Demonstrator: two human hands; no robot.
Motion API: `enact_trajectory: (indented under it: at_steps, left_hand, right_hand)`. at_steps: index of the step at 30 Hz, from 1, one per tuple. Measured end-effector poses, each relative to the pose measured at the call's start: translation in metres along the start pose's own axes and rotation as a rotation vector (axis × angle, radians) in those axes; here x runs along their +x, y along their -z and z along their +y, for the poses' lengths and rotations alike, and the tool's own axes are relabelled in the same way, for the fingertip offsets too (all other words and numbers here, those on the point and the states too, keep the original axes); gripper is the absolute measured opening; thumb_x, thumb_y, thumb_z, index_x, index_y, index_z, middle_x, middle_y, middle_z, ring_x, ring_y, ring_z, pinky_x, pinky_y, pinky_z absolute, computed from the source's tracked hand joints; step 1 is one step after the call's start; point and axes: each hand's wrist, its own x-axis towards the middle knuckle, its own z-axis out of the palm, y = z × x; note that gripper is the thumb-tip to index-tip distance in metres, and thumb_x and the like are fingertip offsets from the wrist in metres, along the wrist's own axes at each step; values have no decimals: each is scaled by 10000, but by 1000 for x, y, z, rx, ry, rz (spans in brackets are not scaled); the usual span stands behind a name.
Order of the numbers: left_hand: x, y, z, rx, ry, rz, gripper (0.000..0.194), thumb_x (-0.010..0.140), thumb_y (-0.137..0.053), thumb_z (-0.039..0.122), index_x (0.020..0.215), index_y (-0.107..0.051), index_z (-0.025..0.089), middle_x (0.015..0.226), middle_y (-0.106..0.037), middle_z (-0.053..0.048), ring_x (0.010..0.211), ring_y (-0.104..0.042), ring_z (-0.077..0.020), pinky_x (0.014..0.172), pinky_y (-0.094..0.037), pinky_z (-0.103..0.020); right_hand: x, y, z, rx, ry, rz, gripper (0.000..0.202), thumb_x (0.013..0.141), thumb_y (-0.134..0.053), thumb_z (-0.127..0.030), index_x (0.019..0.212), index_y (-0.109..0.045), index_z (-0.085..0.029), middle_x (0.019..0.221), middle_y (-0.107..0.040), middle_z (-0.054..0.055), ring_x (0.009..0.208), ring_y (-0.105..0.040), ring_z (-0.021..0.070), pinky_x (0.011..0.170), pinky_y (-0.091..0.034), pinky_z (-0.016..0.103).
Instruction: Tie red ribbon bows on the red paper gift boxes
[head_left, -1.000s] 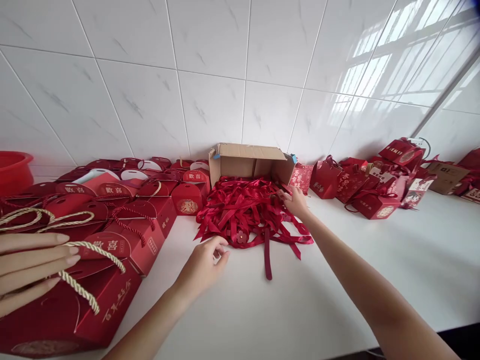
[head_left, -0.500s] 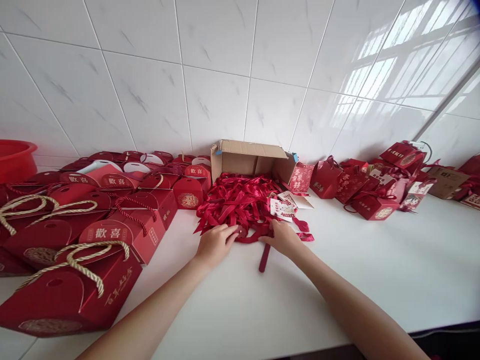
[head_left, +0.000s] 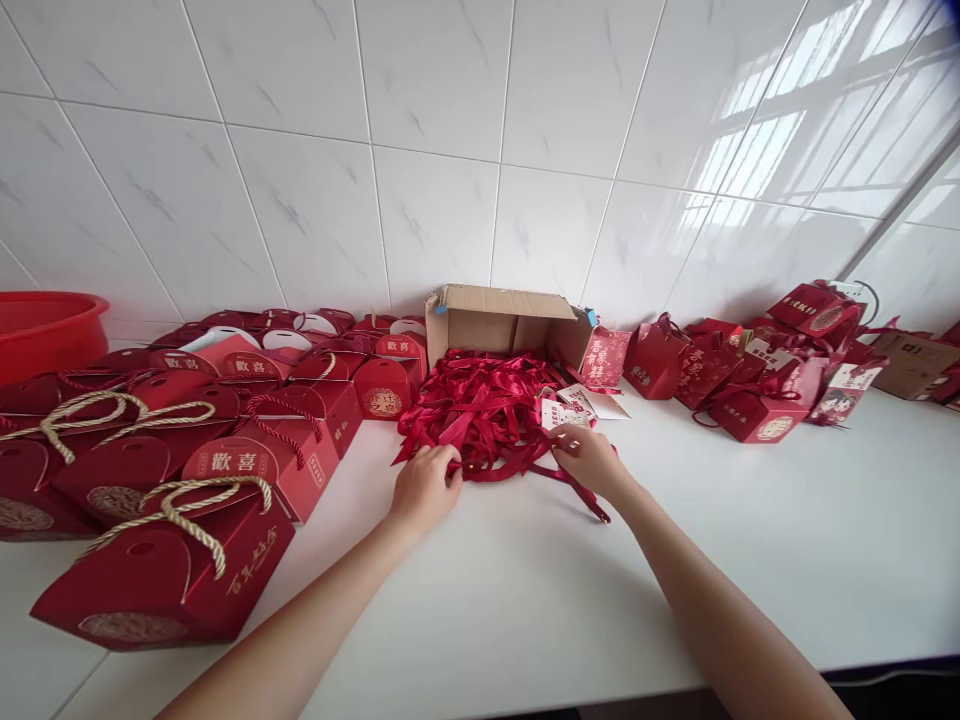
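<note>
A heap of shiny red ribbons [head_left: 487,410] spills forward from a cardboard box [head_left: 517,302] lying on its side. My left hand [head_left: 426,488] is at the heap's front left edge, fingers closed on a red ribbon end. At the front right my right hand [head_left: 591,460] pinches a red ribbon between thumb and fingers, close to a white printed tag [head_left: 559,414]. A dark red strap [head_left: 589,497] with a small metal stud at its end slants out under this hand. The fingertips partly hide what each hand grips.
Many red gift boxes with rope handles [head_left: 172,570] crowd the left side, with a red basin [head_left: 52,335] behind. More red boxes [head_left: 761,415] stand at the right along the tiled wall [head_left: 435,200]. Beside the heap lies a card [head_left: 607,403]; the white tabletop [head_left: 480,600] spreads in front.
My left hand has moved slightly left and down, and my right hand slightly right and up. The strap that pointed toward me now slants to the right. The view has shifted slightly.
</note>
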Motion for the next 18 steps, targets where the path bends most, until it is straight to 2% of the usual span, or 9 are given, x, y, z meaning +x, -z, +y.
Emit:
enact_trajectory:
  at_steps: [3,6,8,10,12,15,18]
  left_hand:
    - [0,2,-5,-55,3,97,77,786,-574,236,777,-646,210,646,-557,-8,712,-556,-199,596,-443,-279]
    - [0,4,-8,-127,-4,190,201,852,-538,340,811,-675,199,745,-573,-34,783,-557,-196,703,-484,-306]
    - [-1,6,-7,-167,-18,231,243,881,-507,354,865,-694,200,823,-579,-51,852,-561,-199,771,-493,-321]
    - [-3,7,-4,-196,-41,241,242,888,-504,349,885,-699,207,863,-571,-54,878,-567,-193,789,-501,-316]
    - [-4,8,-2,-212,-67,221,199,877,-523,321,883,-690,213,885,-566,-47,855,-583,-179,738,-514,-289]
    - [-5,8,-4,-203,-81,186,149,843,-528,203,908,-662,212,908,-558,-43,816,-598,-170,659,-520,-271]
    - [-5,10,-11,-160,-81,196,246,771,-537,106,981,-636,188,977,-514,-74,895,-580,-213,753,-532,-345]
  right_hand:
    - [2,9,-2,148,17,76,227,763,-555,-277,969,-621,-209,775,-660,28,627,-612,165,584,-480,295]
    - [0,12,-9,287,72,126,302,791,-530,-387,1030,-565,-205,792,-645,28,682,-637,174,590,-504,293]
    - [-4,8,-17,343,111,138,325,798,-517,-406,1053,-550,-208,812,-630,26,682,-640,170,576,-509,289]
    - [-8,-1,-27,362,149,138,291,797,-522,-382,1024,-572,-207,842,-624,29,659,-629,157,560,-502,279]
    - [-12,-12,-36,351,180,133,227,789,-534,-320,968,-609,-203,846,-629,30,641,-611,145,568,-495,276]
    - [-16,-27,-44,301,214,109,218,770,-534,-210,948,-660,-207,822,-647,24,658,-598,145,618,-494,284]
    - [-18,-34,-45,244,238,74,235,756,-524,-147,876,-715,-211,815,-640,31,705,-599,153,657,-495,286]
